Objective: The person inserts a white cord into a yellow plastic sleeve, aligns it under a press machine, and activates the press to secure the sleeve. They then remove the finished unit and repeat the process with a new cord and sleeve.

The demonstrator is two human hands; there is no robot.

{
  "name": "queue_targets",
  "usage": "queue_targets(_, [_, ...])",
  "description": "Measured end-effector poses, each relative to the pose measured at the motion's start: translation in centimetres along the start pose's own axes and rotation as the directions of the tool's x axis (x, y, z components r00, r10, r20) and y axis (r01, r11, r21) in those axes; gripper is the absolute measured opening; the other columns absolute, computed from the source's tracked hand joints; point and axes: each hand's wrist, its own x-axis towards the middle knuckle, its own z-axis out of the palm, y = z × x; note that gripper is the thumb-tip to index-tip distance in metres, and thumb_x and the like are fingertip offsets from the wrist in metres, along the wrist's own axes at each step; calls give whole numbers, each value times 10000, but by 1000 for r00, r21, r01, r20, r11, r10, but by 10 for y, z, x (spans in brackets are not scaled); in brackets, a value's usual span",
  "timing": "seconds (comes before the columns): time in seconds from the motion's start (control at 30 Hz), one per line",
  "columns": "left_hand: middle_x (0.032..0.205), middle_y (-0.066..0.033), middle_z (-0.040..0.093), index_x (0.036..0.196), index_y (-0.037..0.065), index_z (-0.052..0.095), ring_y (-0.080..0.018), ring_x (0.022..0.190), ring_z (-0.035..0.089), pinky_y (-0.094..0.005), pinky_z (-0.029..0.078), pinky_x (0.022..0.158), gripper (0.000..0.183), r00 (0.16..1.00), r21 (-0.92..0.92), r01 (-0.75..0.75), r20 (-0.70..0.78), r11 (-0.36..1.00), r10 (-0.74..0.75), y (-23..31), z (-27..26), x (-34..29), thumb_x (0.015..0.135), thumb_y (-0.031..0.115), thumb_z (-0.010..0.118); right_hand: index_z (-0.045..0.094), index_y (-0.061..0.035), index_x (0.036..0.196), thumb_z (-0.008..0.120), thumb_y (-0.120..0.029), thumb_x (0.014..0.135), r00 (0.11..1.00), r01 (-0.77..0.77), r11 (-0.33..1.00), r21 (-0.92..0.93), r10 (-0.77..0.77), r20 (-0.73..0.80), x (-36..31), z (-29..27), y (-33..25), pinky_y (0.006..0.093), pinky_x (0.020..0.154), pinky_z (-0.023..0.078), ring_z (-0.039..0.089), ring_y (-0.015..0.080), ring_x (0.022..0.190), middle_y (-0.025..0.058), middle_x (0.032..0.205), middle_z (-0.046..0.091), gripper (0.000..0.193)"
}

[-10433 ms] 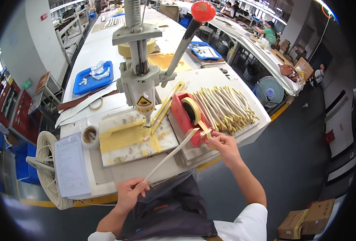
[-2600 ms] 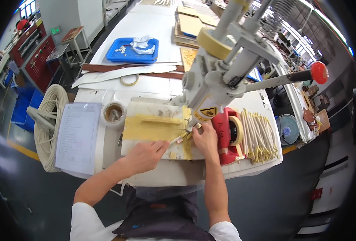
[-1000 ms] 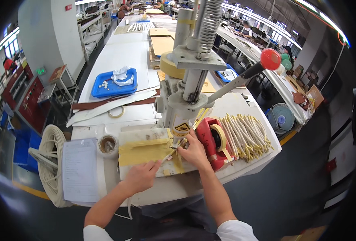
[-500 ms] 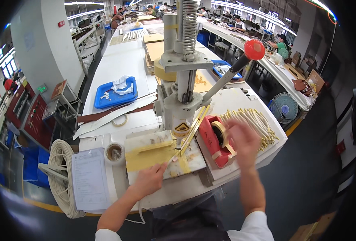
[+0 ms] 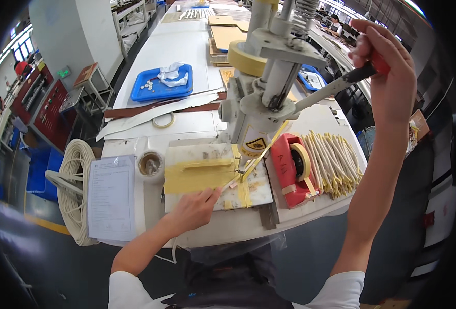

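My left hand (image 5: 193, 210) lies at the front of the pale, yellow-taped base plate (image 5: 261, 191). Its fingers pinch a thin light-coloured cord (image 5: 230, 184), whose far end reaches under the tip of the hand press (image 5: 261, 121). Up on the right, my right hand (image 5: 394, 77) wraps round the red ball knob (image 5: 379, 63) of the press lever (image 5: 336, 88). A red tape dispenser (image 5: 283, 172) stands right of the plate, beside a pile of short pale cords (image 5: 333, 159) with yellow ends.
Left of the plate are a tape roll (image 5: 150, 164), a printed sheet (image 5: 111, 195) and a large coil of white cord (image 5: 73, 206). Behind lie pale and brown strips (image 5: 156, 118) and a blue tray (image 5: 161, 95) with small white discs. Stacked boards (image 5: 230, 38) stand farther back.
My right hand has risen from beside the tape dispenser and closed on the lever's red knob. My left hand still pinches the cord at the plate. The view has tilted down.
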Motion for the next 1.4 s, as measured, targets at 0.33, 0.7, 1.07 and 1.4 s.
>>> queue_targets(0.33, [944, -104, 595, 1304, -59, 611, -244, 749, 642, -346, 528, 627, 522, 996, -5, 10, 85, 1000, -9, -2, -3, 0, 789, 24, 610, 581, -64, 786, 598, -211, 1010, 997, -73, 848, 525, 79, 11, -8, 16, 11, 268, 593, 291, 234, 62, 475, -45, 556, 322, 268])
queue_targets(0.7, [985, -128, 603, 1329, -56, 587, -291, 783, 651, -388, 534, 680, 524, 987, -68, 52, 152, 996, -41, -5, -4, 1, 812, 28, 598, 576, -60, 773, 610, -193, 989, 989, -41, 855, 517, 108, -99, -9, 25, 11, 275, 586, 303, 248, 75, 476, -34, 543, 325, 256])
queue_targets(1.07, [955, -113, 608, 1303, -51, 614, -273, 743, 654, -372, 536, 649, 489, 993, -61, 39, 113, 997, -32, -6, -5, 1, 821, 30, 593, 555, -73, 769, 575, -203, 1011, 990, -42, 856, 515, 106, -95, -14, 27, 10, 277, 582, 307, 255, 78, 470, -32, 539, 335, 275])
queue_targets(1.4, [899, -103, 587, 1307, -43, 619, -271, 706, 626, -377, 520, 615, 497, 999, -40, 9, 53, 999, -7, -3, 0, -1, 816, 26, 596, 488, -123, 763, 575, -350, 1034, 910, 360, 910, 203, -295, -292, -216, 64, 37, 428, 760, 382, 466, 173, 597, 20, 602, 484, 364])
